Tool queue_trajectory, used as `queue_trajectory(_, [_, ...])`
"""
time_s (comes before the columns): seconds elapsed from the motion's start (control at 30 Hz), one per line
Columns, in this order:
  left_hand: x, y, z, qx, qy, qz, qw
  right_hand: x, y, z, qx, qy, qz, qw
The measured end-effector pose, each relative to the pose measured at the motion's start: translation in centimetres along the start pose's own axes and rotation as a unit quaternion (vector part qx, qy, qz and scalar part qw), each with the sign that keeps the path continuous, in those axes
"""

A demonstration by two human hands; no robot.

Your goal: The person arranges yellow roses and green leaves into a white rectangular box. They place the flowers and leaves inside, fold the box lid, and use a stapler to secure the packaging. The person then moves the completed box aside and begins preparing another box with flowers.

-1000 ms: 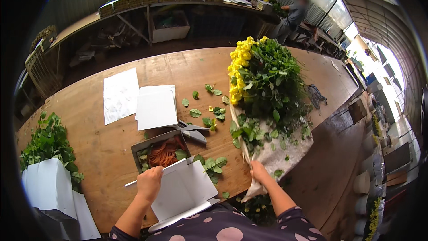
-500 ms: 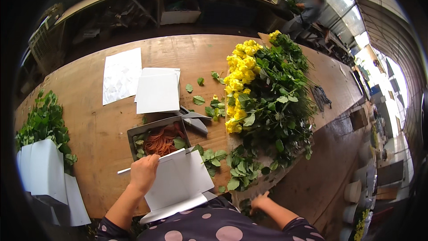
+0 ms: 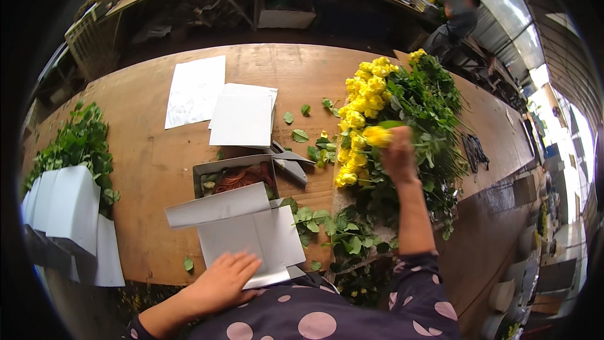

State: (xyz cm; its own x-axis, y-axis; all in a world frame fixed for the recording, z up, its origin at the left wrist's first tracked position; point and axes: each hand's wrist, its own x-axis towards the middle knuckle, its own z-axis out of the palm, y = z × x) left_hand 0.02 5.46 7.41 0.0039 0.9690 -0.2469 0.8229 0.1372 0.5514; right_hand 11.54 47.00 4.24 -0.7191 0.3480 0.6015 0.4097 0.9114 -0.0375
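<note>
My left hand [image 3: 228, 280] lies with fingers stretched out on the near part of a folded white cardboard sheet [image 3: 229, 239]. The sheet's far flap stands up in front of an open box [image 3: 200, 171] of orange-brown rubber bands [image 3: 242, 178] and leaves. Over the pile of yellow roses [image 3: 368, 91], my right hand [image 3: 399, 156] is closed around a yellow rose [image 3: 377, 136] just behind its bloom. Motion smears this hand somewhat. The roses lie with blooms to the left and leafy stems [image 3: 431, 107] to the right.
White sheets [image 3: 242, 116] and a grey two-armed tool [image 3: 290, 165] lie beyond the box. Loose leaves [image 3: 300, 135] dot the wooden table [image 3: 145, 182]. At left, leafy stems [image 3: 69, 135] stick out of white cardboard [image 3: 69, 211]. Another person [image 3: 459, 22] stands at the far right.
My right hand has risen from the table's near edge to the rose pile and now holds a rose. My left hand let go of the cardboard's far flap and moved back toward me.
</note>
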Motion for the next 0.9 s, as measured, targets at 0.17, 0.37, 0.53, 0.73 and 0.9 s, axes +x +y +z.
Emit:
queue_trajectory(0.17, [-2.4,-1.6,5.2,-0.2,-0.159,-0.184,0.949,0.1,-7.6,-6.7,-0.03,-0.124,-0.019,0.992])
queue_trajectory(0.37, [-1.4,-0.4,3.3,-0.197,-0.156,-0.199,0.947,-11.9,-1.4,5.3,-0.071,-0.314,0.124,0.939])
queue_trajectory(0.53, [-2.5,-1.7,4.4,-0.156,-0.153,-0.162,0.962,-9.4,-2.3,0.4,0.225,-0.115,0.094,0.963])
queue_trajectory(0.73, [-2.0,-2.5,4.9,-0.163,-0.151,-0.095,0.97,-6.3,-9.9,-12.9,0.205,0.011,0.054,0.977])
queue_trajectory(0.9, [-1.5,-3.9,5.6,-0.163,-0.205,-0.019,0.965,-7.2,-13.2,-14.3,0.243,-0.016,0.072,0.967])
